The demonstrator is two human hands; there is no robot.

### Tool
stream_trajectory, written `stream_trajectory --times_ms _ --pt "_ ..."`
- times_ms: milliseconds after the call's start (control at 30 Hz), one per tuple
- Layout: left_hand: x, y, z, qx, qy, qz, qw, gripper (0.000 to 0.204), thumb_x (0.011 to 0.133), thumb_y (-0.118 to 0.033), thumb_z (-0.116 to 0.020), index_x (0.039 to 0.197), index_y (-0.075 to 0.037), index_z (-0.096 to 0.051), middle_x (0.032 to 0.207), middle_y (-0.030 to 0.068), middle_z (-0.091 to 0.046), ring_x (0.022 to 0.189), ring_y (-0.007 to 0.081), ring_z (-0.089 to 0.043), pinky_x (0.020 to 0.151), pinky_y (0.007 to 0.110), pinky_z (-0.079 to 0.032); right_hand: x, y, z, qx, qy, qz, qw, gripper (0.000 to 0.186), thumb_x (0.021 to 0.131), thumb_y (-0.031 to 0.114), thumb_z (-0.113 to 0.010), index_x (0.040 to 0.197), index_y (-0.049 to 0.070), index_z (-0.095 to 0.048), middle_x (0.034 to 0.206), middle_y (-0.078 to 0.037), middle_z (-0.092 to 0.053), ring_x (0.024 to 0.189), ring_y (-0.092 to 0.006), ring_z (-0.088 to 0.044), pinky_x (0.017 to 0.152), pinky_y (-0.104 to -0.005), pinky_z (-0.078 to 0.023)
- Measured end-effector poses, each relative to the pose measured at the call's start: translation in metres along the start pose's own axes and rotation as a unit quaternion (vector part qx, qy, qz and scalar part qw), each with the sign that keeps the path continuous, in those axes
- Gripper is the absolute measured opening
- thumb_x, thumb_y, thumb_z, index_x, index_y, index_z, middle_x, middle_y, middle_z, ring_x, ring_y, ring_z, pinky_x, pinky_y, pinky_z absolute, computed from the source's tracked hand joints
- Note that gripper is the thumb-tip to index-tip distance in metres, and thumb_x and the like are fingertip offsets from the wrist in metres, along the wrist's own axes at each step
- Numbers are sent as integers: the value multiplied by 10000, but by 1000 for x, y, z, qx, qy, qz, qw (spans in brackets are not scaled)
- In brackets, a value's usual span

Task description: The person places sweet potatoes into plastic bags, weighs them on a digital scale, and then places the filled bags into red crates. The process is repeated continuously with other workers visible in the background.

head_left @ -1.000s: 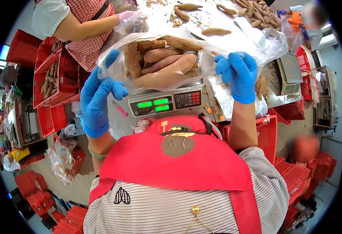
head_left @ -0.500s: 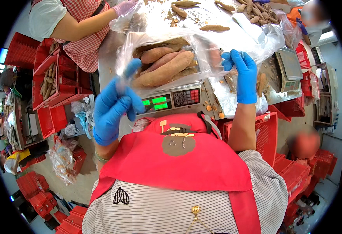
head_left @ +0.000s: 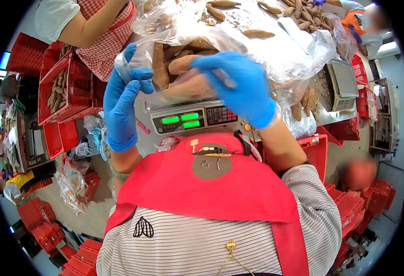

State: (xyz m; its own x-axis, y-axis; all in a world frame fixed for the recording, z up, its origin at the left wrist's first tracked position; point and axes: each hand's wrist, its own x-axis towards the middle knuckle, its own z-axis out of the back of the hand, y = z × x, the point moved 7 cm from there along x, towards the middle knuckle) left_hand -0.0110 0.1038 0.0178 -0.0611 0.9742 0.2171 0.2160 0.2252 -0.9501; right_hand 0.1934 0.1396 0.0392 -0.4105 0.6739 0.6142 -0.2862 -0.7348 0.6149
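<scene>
My left hand [head_left: 126, 99], in a blue glove, pinches the edge of a clear plastic bag [head_left: 139, 57] to the left of the scale. Sweet potatoes [head_left: 159, 64] lie inside the opened bag, on top of a digital scale [head_left: 179, 120] with lit green displays. My right hand [head_left: 238, 85], also gloved in blue, is over the right side of the bag, its fingers reaching onto the sweet potatoes. Motion smears those fingers and a large sweet potato [head_left: 188, 87] beneath them, so their grip cannot be made out.
Loose sweet potatoes [head_left: 259, 33] and a larger heap [head_left: 310, 18] lie farther back on the table. A second scale [head_left: 343, 78] stands at right. Red crates [head_left: 68, 85] hold sweet potatoes at left, beside a co-worker in a checked apron [head_left: 107, 41]. Another person [head_left: 358, 23] is at far right.
My right hand has moved left from the bag's right edge, over the sweet potatoes. My left hand has shifted slightly left, drawing the bag's edge with it. The large sweet potato has shifted.
</scene>
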Motion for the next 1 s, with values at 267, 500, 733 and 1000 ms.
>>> stream_trajectory --times_ms 267,500,733,1000 --pt "-2 -2 1 -6 -9 7 1000 592 831 -149 -567 1338 45 -332 1038 63 -588 836 109 -514 831 247 -393 53 -143 -99 -202 160 -143 956 235 775 140 -527 964 41 -625 930 -187 -632 890 -348 -600 782 -414 -478" --pt "-10 -2 4 -18 23 14 999 575 845 -47 -516 1374 2 -295 1031 80 -581 879 137 -545 835 270 -429 76 -189 -142 -204 50 -114 971 307 813 316 -489 1000 124 -639 1016 -126 -630 893 -327 -601 791 -418 -464" --pt "-7 5 -13 -38 95 47 994 446 890 -60 -522 1313 -24 -386 1069 65 -571 991 134 -522 871 291 -437 68 -250 -151 -260 212 -88 938 216 808 278 -524 853 114 -657 897 -126 -633 825 -272 -586 734 -375 -450" --pt "-7 14 -18 -119 105 16 987 564 906 -77 -501 1407 -60 -243 1074 75 -534 984 142 -499 853 298 -434 38 -239 -148 -68 195 -196 959 338 796 322 -570 980 46 -636 952 -164 -634 901 -336 -583 822 -393 -447"
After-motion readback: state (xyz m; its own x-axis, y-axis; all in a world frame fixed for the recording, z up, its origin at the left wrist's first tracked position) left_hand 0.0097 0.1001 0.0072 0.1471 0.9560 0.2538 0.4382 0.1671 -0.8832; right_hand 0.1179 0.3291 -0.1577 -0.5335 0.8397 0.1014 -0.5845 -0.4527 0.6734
